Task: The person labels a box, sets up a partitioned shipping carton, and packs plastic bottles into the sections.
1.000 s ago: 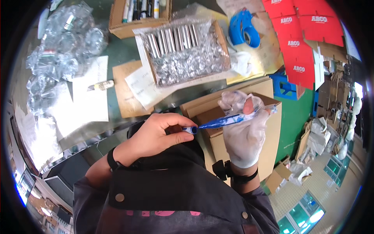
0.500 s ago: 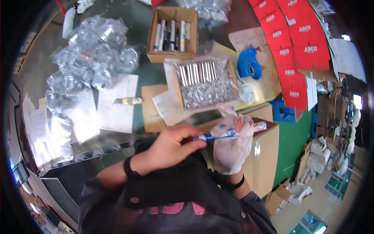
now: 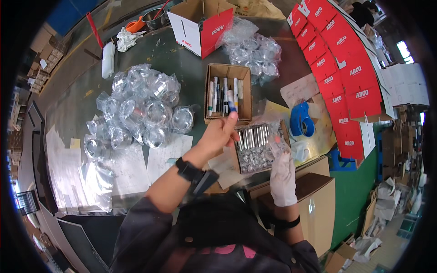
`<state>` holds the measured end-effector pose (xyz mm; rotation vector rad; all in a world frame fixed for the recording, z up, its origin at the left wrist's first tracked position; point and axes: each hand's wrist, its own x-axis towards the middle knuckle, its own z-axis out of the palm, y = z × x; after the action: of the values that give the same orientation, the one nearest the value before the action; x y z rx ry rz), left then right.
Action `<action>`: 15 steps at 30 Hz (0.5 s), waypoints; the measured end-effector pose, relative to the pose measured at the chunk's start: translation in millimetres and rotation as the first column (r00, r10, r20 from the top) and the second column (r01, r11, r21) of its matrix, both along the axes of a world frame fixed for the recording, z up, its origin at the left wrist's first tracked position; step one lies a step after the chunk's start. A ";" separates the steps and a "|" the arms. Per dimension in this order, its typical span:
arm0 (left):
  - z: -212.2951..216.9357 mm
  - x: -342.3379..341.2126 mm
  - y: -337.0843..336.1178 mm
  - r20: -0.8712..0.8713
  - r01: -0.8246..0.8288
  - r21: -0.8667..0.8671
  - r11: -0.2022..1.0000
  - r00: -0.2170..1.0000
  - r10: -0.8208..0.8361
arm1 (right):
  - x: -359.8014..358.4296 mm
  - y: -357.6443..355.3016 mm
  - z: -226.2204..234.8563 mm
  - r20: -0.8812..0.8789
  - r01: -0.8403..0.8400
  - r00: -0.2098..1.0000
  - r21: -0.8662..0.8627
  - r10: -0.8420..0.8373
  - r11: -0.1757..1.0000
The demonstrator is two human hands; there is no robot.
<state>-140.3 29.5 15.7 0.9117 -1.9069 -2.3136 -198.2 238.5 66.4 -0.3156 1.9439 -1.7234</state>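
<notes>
My left hand (image 3: 218, 135), bare with a black wristband, is closed on one end of a blue-and-white marker pen (image 3: 231, 101). The pen points upward over the small cardboard box (image 3: 250, 94), where several marker pens (image 3: 215, 95) stand. My right hand (image 3: 283, 179), in a white glove, is by the right edge of a shallow box with several shiny metal tubes (image 3: 253, 137) lying on clear bubbly plastic (image 3: 255, 160). Crumpled clear film (image 3: 274, 149) lies against its fingertips and blurs them, so I cannot tell whether they grip it.
Plastic-wrapped round clear items (image 3: 157, 113) are heaped at left, with more at the back (image 3: 252, 57). A blue tape dispenser (image 3: 302, 119) and stacked red boxes (image 3: 334, 82) are at right. Papers (image 3: 123, 170) lie at front left; a large carton (image 3: 314, 195) stands near my right arm.
My left hand has moved up and away with the marker pen, which both hands met around before. The right hand has left the pen and moved up beside the metal tubes. The view has shifted.
</notes>
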 end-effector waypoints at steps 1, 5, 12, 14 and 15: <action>-7.1 -7.4 -11.3 0.039 0.019 -0.081 0.997 0.999 -0.016 | -0.3 -0.2 2.5 -0.007 -0.002 1.000 -0.003 0.002 1.000; -36.5 44.8 11.6 0.059 0.426 -0.258 0.867 0.903 -0.426 | -5.3 -4.0 3.5 -0.067 -0.009 0.998 -0.018 0.008 1.000; -40.5 165.1 14.1 0.282 0.773 -0.205 0.601 0.634 -0.720 | -110.4 -159.1 -33.5 -0.539 -0.158 0.597 0.647 0.594 0.746; -33.3 188.7 5.1 0.276 0.636 -0.148 0.758 0.762 -0.586 | -141.0 -210.6 -57.8 -0.175 -0.188 0.614 0.915 0.770 0.357; -32.4 196.6 2.1 0.257 0.643 -0.153 0.751 0.759 -0.598 | -161.3 -219.3 -93.8 -0.234 -0.083 0.660 0.922 0.714 0.379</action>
<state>56.3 31.7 -16.7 0.5287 -2.8646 -2.2516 -359.5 19.2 -27.3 -0.9866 2.5710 -0.0816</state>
